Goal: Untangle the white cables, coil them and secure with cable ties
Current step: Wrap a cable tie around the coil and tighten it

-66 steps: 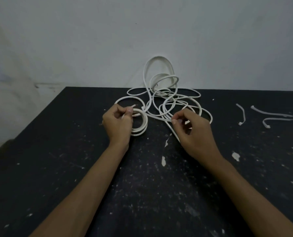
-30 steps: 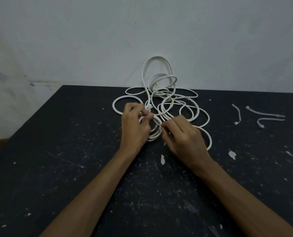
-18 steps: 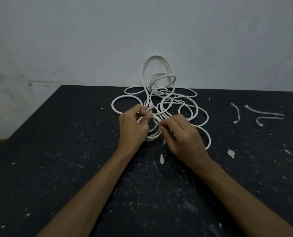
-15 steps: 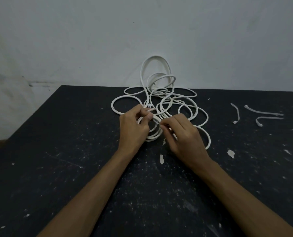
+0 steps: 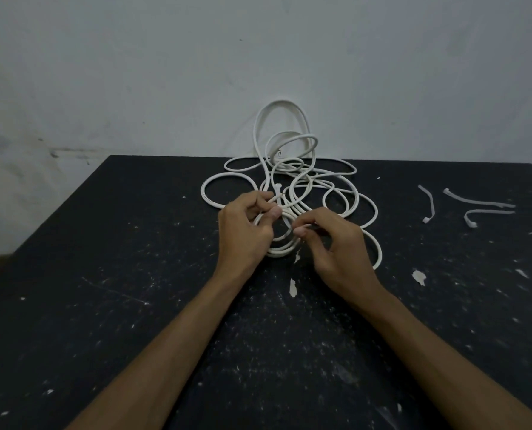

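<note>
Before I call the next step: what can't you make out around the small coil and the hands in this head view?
- Whether a tie is closed on the small coil: the left hand covers its left side.
- What the right hand pinches: too small and dim between its fingers.
- How many cables form the tangle, and their ends: loops overlap.
- Locking heads of the three loose ties: too small.

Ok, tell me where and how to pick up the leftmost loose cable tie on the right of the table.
Pinch the leftmost cable tie at the middle of its thin strap, coming straight down from above with the right hand. It lies flat on the black table, apart from the other two ties, its small head at the near end, so the bare strap offers the easiest pinch.
</note>
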